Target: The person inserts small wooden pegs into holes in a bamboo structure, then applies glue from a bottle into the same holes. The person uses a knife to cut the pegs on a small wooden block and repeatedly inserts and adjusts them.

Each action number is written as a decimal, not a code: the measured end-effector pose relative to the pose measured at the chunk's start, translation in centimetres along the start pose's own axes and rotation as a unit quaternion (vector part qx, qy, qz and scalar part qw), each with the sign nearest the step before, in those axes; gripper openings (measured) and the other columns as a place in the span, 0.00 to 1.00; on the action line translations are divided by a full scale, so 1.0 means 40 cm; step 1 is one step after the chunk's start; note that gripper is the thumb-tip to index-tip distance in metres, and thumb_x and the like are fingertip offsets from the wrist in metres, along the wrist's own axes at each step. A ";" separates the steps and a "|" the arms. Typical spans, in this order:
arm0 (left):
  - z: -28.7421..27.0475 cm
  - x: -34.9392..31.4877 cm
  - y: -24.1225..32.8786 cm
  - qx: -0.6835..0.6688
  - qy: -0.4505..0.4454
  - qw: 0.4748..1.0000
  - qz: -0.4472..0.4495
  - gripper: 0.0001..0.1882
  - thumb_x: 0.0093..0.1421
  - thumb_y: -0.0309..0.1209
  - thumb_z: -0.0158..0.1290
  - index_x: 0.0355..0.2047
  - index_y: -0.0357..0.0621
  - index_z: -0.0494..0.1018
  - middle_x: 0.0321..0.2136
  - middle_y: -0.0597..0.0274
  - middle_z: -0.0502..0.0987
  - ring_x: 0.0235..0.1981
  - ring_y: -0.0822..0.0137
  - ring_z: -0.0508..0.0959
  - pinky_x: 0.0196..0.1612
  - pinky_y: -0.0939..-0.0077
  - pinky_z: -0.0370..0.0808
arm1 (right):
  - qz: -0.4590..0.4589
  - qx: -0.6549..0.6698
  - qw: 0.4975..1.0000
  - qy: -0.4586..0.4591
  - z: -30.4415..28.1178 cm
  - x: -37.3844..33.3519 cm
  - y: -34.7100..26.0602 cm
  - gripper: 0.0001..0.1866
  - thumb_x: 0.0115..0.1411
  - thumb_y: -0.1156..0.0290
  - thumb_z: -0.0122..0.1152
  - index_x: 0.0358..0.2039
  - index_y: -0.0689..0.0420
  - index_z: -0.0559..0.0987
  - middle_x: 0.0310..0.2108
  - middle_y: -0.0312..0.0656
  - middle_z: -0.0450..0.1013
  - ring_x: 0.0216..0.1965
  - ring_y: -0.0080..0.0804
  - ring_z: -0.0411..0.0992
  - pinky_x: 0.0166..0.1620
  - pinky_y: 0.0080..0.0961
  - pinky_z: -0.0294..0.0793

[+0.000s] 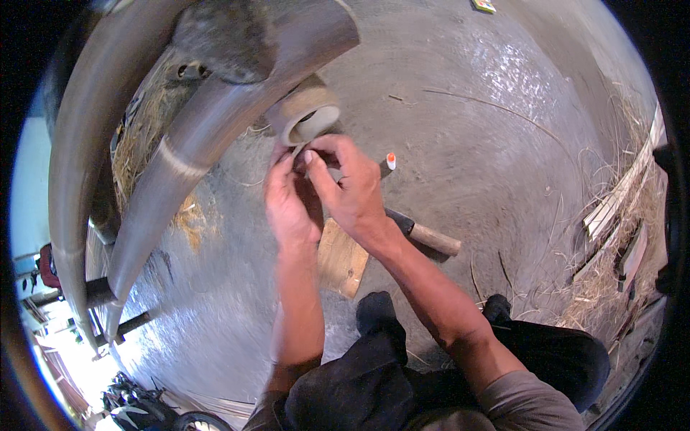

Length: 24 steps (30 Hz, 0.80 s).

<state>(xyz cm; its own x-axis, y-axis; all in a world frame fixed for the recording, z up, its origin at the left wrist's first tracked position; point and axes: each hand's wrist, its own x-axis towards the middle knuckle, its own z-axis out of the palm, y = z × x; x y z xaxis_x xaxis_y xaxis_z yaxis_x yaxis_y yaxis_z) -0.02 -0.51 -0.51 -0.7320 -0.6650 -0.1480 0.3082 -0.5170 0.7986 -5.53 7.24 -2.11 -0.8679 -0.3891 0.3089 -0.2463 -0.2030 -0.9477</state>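
Observation:
My left hand point(287, 197) and my right hand point(350, 179) meet near the middle of the view, fingers pinched close together. A thin pale strip point(297, 150) shows between the fingertips; most of it is hidden by the fingers. Just beyond them is a short, hollow bamboo section point(298, 106), its open end toward me. Whether the strip touches that section I cannot tell. Under my wrists lies a wooden board point(343, 262). A knife point(435, 238) with a wooden handle rests to the right of my right wrist, its blade partly covered by it.
Thick bamboo poles point(162, 176) slant across the left side. A small white tube with an orange tip point(391, 161) stands right of my hands. Split bamboo strips point(622, 194) and shavings lie along the right edge. A motorcycle point(144, 406) shows at the lower left.

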 end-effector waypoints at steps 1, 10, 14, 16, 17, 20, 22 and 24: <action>-0.003 0.002 0.002 -0.007 0.008 1.000 -0.010 0.23 0.68 0.33 0.43 0.61 0.38 0.68 0.53 0.56 0.76 0.54 0.62 0.75 0.59 0.65 0.70 | -0.019 -0.016 1.000 0.004 0.007 -0.002 -0.002 0.10 0.61 0.74 0.61 0.43 0.62 0.75 0.37 0.52 0.76 0.35 0.50 0.77 0.38 0.39 0.77; -0.013 0.010 0.004 -0.070 -0.001 0.997 -0.020 0.25 0.67 0.27 0.46 0.64 0.34 0.67 0.53 0.57 0.77 0.49 0.66 0.77 0.55 0.71 0.73 | -0.130 -0.135 0.982 0.029 0.032 -0.001 0.010 0.10 0.62 0.80 0.61 0.44 0.63 0.76 0.37 0.51 0.77 0.36 0.46 0.79 0.40 0.35 0.79; -0.020 0.015 0.006 -0.074 -0.018 0.997 -0.020 0.25 0.67 0.27 0.46 0.63 0.33 0.67 0.53 0.57 0.77 0.49 0.67 0.77 0.56 0.72 0.73 | -0.112 -0.144 0.982 0.043 0.042 -0.006 0.013 0.09 0.63 0.79 0.62 0.44 0.64 0.77 0.36 0.51 0.78 0.35 0.42 0.81 0.40 0.31 0.80; -0.021 0.015 0.009 -0.067 -0.001 0.997 -0.027 0.25 0.67 0.26 0.46 0.63 0.32 0.67 0.53 0.57 0.77 0.50 0.68 0.77 0.56 0.73 0.73 | -0.125 -0.175 0.975 0.048 0.046 -0.008 0.013 0.10 0.63 0.79 0.62 0.45 0.64 0.77 0.37 0.51 0.78 0.35 0.40 0.81 0.40 0.31 0.80; -0.020 0.014 0.011 -0.063 -0.010 0.998 -0.022 0.25 0.67 0.26 0.46 0.63 0.32 0.67 0.54 0.57 0.77 0.50 0.67 0.77 0.57 0.73 0.73 | -0.133 -0.190 0.971 0.053 0.047 -0.009 0.012 0.10 0.63 0.79 0.62 0.45 0.64 0.77 0.37 0.51 0.78 0.35 0.40 0.81 0.40 0.31 0.80; -0.013 0.011 0.011 -0.050 -0.028 0.998 -0.013 0.23 0.67 0.27 0.44 0.62 0.33 0.68 0.55 0.56 0.76 0.53 0.65 0.76 0.60 0.71 0.71 | -0.152 -0.181 0.970 0.063 0.054 -0.014 0.013 0.10 0.61 0.78 0.61 0.43 0.62 0.76 0.37 0.52 0.77 0.37 0.53 0.78 0.38 0.41 0.77; -0.008 0.010 0.009 -0.038 -0.022 0.999 -0.010 0.21 0.68 0.30 0.43 0.59 0.36 0.69 0.55 0.55 0.75 0.56 0.62 0.74 0.62 0.67 0.69 | -0.138 -0.184 0.971 0.068 0.061 -0.020 0.014 0.10 0.61 0.78 0.62 0.43 0.62 0.77 0.38 0.52 0.78 0.37 0.53 0.78 0.39 0.41 0.77; -0.005 0.008 0.009 -0.038 -0.028 0.999 -0.004 0.21 0.68 0.30 0.43 0.59 0.36 0.70 0.55 0.55 0.75 0.56 0.62 0.75 0.62 0.67 0.69 | -0.129 -0.182 0.972 0.080 0.069 -0.025 0.016 0.10 0.61 0.77 0.62 0.43 0.62 0.77 0.38 0.52 0.78 0.36 0.52 0.78 0.39 0.41 0.78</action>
<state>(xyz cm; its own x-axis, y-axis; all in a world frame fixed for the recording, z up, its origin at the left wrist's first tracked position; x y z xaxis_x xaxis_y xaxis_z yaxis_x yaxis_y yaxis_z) -0.03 -1.03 -0.39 -0.7664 -0.6312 -0.1193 0.3464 -0.5626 0.7506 -3.65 5.01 -2.80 -0.8063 -0.2171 0.5502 -0.5746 0.0667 -0.8157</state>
